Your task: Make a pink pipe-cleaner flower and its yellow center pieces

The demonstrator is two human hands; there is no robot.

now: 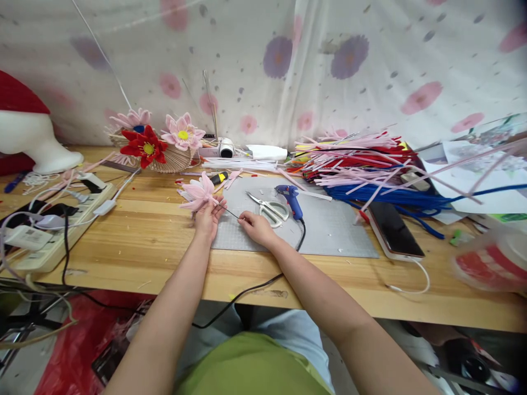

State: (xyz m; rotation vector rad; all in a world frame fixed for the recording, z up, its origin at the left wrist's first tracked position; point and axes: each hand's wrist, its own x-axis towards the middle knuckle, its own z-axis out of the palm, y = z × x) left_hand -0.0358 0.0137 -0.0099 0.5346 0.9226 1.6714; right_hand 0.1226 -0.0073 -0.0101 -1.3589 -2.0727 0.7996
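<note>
A pink pipe-cleaner flower [200, 192] lies on its side in my left hand [209, 216], whose fingers are closed around its base. From that base a thin dark stem [229, 211] runs to the right. My right hand [255, 226] pinches the stem's far end between thumb and fingers. Both hands are above the left part of a grey cutting mat [337, 230]. Just beyond my right hand lie grey-handled scissors [269, 209], blades pointing left. A blue glue gun [291, 198] rests beside them, its black cord trailing toward the table's front edge.
Bundles of pink, red and blue pipe cleaners [362, 164] are heaped at the back right. A phone [395, 230] lies right of the mat. Finished flowers on a woven fan [177, 157] stand back left, near a power strip [66, 230]. A clear tub [494, 258] sits far right.
</note>
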